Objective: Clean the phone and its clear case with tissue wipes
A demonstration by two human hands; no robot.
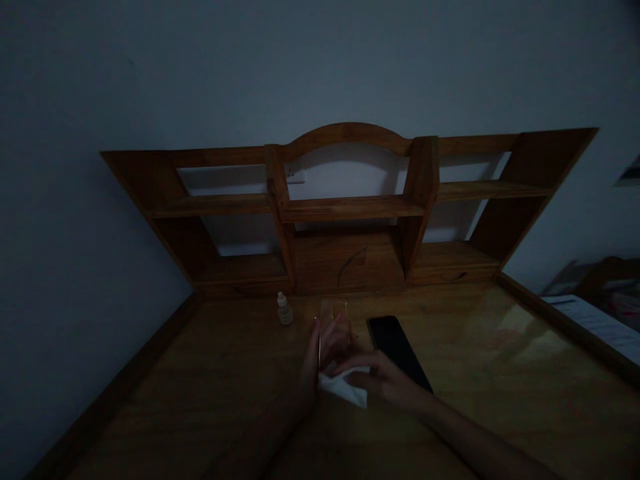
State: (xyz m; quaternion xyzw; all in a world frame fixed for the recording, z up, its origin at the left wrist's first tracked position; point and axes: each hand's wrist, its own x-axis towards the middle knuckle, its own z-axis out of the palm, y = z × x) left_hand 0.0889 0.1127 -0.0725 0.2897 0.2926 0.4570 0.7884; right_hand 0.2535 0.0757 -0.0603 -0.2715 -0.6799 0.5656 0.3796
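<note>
One clear thin object [327,309] with shining edges is, in the head view, in the left hand [329,341], whose fingers are half curled against it; the right hand [386,379] is nearly closed and pinches a white cloth [350,391] close to this object; whether they touch, I cannot tell; a black phone [398,345] lies on the wooden desk [480,373], beside the right hand; a small bottle [285,313] stands upright.

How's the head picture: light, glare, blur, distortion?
Head view: dim overall; faint glare on the tabletop at right; the right hand and white cloth or tissue look soft; shelf unit flares outward at the sides, suggesting wide-angle distortion.
</note>
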